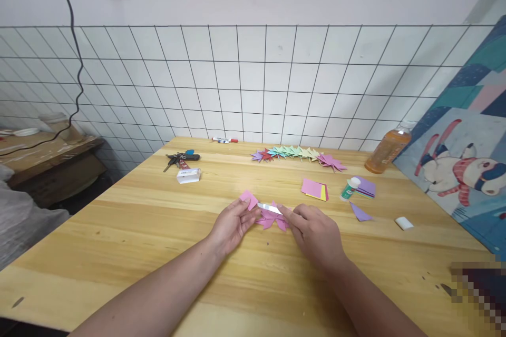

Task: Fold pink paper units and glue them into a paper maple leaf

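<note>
Between the thumb and fingers of my left hand (232, 225) is a small pink paper square (249, 198), raised just above the table. My right hand (318, 230) grips a knife (270, 209) with a shiny silver blade, its index finger stretched along the back. The tip points left and reaches the edge of the square; I cannot tell whether it touches. Beneath the blade lies a cluster of pointed pink folded paper pieces (272, 221), partly covered by both hands. The knife's handle is hidden in my right palm.
Behind stands a row of coloured folded paper stars (292, 152). To the right are paper squares (313, 188), a glue stick (349, 189), a purple triangle (360, 212), a white block (404, 223) and a bottle (387, 150). Keys (182, 158), a clear box (188, 176) and markers (225, 140) lie left.
</note>
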Tool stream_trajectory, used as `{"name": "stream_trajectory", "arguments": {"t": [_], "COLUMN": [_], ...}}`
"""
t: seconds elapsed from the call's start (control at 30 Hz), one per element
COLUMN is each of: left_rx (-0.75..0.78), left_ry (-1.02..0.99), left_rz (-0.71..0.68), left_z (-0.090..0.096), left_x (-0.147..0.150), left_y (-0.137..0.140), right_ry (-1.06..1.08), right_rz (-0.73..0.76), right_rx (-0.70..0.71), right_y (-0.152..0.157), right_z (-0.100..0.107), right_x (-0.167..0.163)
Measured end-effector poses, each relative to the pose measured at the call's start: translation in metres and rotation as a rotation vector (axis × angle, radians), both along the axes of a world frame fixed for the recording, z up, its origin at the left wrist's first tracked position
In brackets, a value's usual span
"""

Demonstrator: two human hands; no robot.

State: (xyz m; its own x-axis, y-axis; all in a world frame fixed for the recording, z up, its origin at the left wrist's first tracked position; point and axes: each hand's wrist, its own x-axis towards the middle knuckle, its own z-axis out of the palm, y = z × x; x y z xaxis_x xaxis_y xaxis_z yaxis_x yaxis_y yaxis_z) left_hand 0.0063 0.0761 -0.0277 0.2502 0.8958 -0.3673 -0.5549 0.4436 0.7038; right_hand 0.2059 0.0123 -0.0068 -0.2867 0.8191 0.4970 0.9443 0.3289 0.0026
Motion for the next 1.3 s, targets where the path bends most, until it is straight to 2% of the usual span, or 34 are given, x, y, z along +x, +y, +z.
{"name": "stream_trajectory", "arguments": {"t": [0.97,1.17,1.3], "left_rx": [-0.027,0.056,0.134], "left_ry": [0.001,0.087,0.098], "left_rz": [0.010,-0.037,-0.070], "left_z": [0.0009,0.0011,0.0014], "left_x": [0.0014,0.0016,0.0023], "left_y": [-0.0002,-0.0042,-0.0059], "right_ry": [-0.075,-0.077,-0.045], "right_rz": [-0.013,-0.044,-0.038], "right_rx": [0.013,-0.016,-0.085], "right_y": [-0.0011,-0.0007,-0.0011], "right_z": [0.0020,0.0015,-0.0016], "right_x": [-0.0001,-0.0009,-0.0045]}}
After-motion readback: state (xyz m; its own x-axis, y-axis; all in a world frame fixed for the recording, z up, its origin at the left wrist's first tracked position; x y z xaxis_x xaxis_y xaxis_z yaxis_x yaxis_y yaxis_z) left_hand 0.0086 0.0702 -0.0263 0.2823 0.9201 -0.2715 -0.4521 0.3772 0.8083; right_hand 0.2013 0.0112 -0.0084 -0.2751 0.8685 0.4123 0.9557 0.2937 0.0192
